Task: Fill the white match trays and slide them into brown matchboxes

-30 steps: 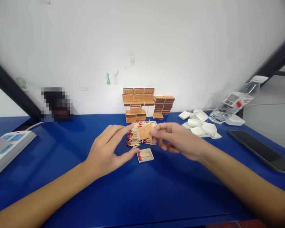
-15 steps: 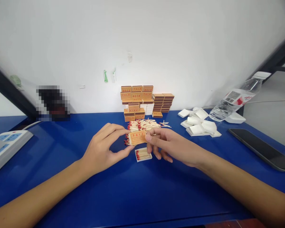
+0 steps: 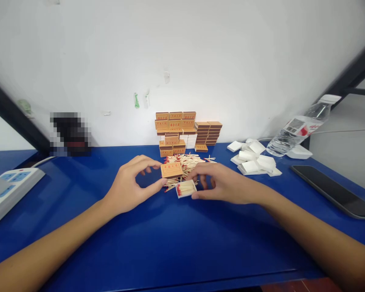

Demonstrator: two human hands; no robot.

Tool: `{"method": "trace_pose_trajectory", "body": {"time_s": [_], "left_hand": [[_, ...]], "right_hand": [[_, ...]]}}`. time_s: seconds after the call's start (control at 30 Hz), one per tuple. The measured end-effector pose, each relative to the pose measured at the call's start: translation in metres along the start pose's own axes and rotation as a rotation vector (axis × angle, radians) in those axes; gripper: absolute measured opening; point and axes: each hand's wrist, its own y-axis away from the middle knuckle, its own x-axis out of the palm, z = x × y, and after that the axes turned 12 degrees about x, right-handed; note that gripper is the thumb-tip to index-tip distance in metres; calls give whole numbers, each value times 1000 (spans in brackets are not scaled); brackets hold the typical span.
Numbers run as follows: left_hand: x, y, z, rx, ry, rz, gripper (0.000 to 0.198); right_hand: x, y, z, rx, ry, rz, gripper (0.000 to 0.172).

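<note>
My left hand (image 3: 130, 180) pinches an orange matchbox sleeve (image 3: 171, 169) between thumb and fingers, printed face up with its dark brown striking side toward me. Just right of it and slightly lower, my right hand (image 3: 222, 182) grips a small white matchbox tray (image 3: 187, 195) by its right end. Red-tipped matches (image 3: 186, 186) lie inside that tray. The sleeve and the tray are close together but apart. Behind both hands spreads a loose pile of red-headed matches (image 3: 190, 161), partly hidden by the sleeve and my right fingers.
Matchboxes (image 3: 175, 123) are stacked against the wall, with sleeves (image 3: 209, 132) piled beside them. White trays (image 3: 254, 160) lie heaped at right, near a tilted water bottle (image 3: 302, 127) and a phone (image 3: 334, 190). A power strip (image 3: 18, 188) sits at left on the blue table (image 3: 176, 247).
My right hand has let go of the sleeve and taken hold of the match-filled tray, lifting it toward the sleeve. The sleeve in my left hand has tilted, now showing its striking side.
</note>
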Motion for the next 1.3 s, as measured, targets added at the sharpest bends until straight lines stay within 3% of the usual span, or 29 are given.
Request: {"method": "trace_pose_trajectory", "body": {"time_s": [0.17, 0.33, 1.3], "left_hand": [[0, -1, 3, -99, 34, -25, 27], [0, -1, 3, -107, 86, 35, 25], [-2, 0, 7, -89, 156, 143, 30]], "right_hand": [[-19, -4, -16, 85, -167, -125, 44], [-20, -6, -19, 140, -322, -33, 46], [-28, -4, -23, 79, -313, 0, 47]]}}
